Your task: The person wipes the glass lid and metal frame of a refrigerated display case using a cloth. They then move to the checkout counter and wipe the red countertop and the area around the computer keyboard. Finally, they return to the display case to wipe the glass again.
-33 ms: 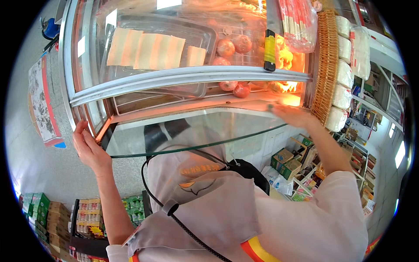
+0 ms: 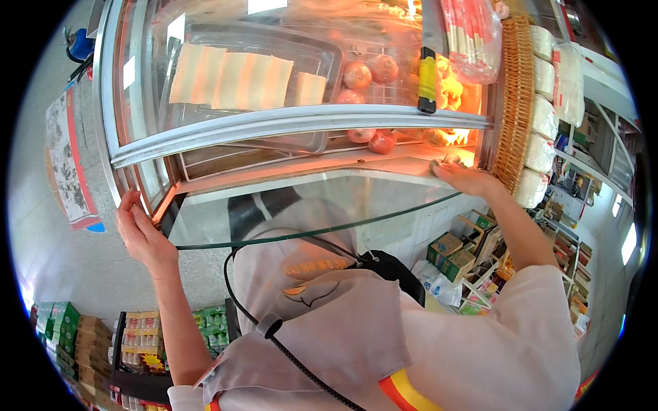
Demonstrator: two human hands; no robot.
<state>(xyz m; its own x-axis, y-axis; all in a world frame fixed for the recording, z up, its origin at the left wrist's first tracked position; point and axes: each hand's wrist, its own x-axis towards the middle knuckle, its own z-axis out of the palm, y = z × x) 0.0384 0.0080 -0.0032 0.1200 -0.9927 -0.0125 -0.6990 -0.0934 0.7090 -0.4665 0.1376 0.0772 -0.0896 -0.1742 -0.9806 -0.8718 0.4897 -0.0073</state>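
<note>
I am looking down at a glass-fronted display case (image 2: 288, 123) with a metal frame. A loose curved glass pane (image 2: 308, 212) with a greenish edge lies across its front, over my chest. My left hand (image 2: 140, 233) grips the pane's left end beside the case's lower left corner. At the right end, my right hand (image 2: 466, 178) curls its fingers over the pane's far corner by the lit ledge. Inside the case, pale flat slabs (image 2: 240, 79) lie in a clear tray, with red round fruits (image 2: 370, 72) beside them.
A knife with a yellow and black handle (image 2: 428, 75) rests on top of the case. Beside it lies a bag of red and white sticks (image 2: 473, 27). A wicker basket (image 2: 517, 103) with white packages stands at the right. Stacked cartons (image 2: 89, 342) and boxes (image 2: 456, 253) sit on the floor.
</note>
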